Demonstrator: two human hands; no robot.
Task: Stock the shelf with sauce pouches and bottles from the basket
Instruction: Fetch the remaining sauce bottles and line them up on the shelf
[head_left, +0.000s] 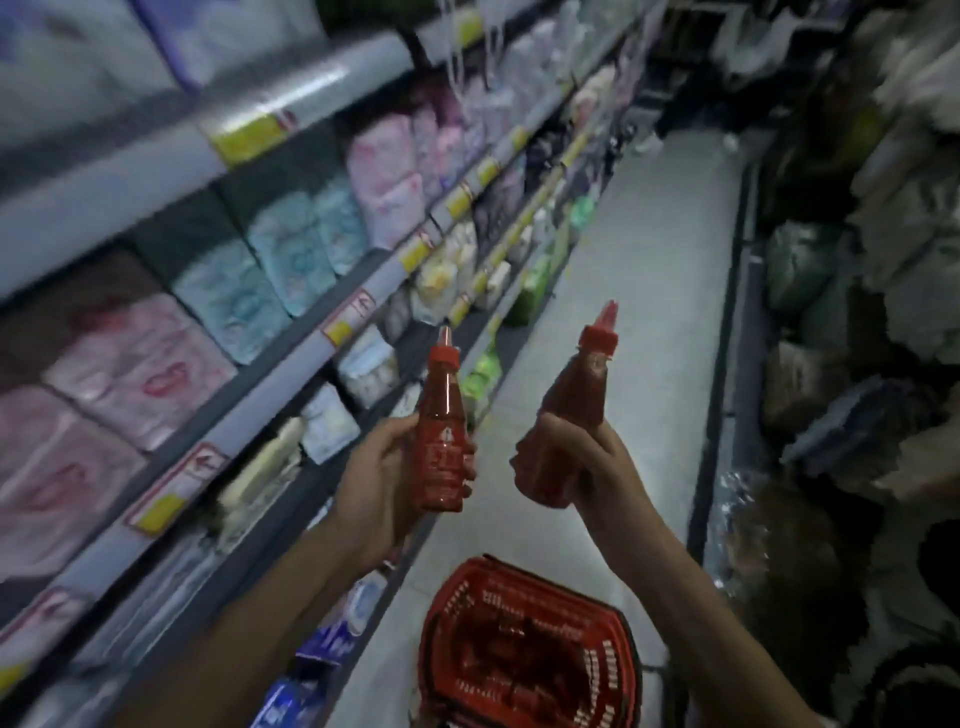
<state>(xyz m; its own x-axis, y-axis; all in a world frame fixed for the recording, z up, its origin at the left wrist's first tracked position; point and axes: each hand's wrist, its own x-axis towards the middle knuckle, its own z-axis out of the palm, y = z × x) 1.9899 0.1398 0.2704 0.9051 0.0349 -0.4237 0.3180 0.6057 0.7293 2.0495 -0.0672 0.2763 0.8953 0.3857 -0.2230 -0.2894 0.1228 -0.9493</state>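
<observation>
My left hand (376, 480) grips a red sauce bottle (441, 415) round its lower body, cap pointing up. My right hand (582, 462) grips a second red sauce bottle (579, 395), tilted a little to the right, its red nozzle cap uppermost. Both bottles are held up in mid-air over the aisle, apart from each other. Below them on the floor stands a red plastic basket (613, 670) with dark red items inside; what they are is too dim to tell. The shelving (291, 364) runs along my left.
The left shelves hold soft pink, blue and white packs, with yellow price tags (244, 137) on the rails. A pale floor aisle (649, 291) stretches ahead. On the right are stacked dark bags and bundles (810, 280). The picture is blurred.
</observation>
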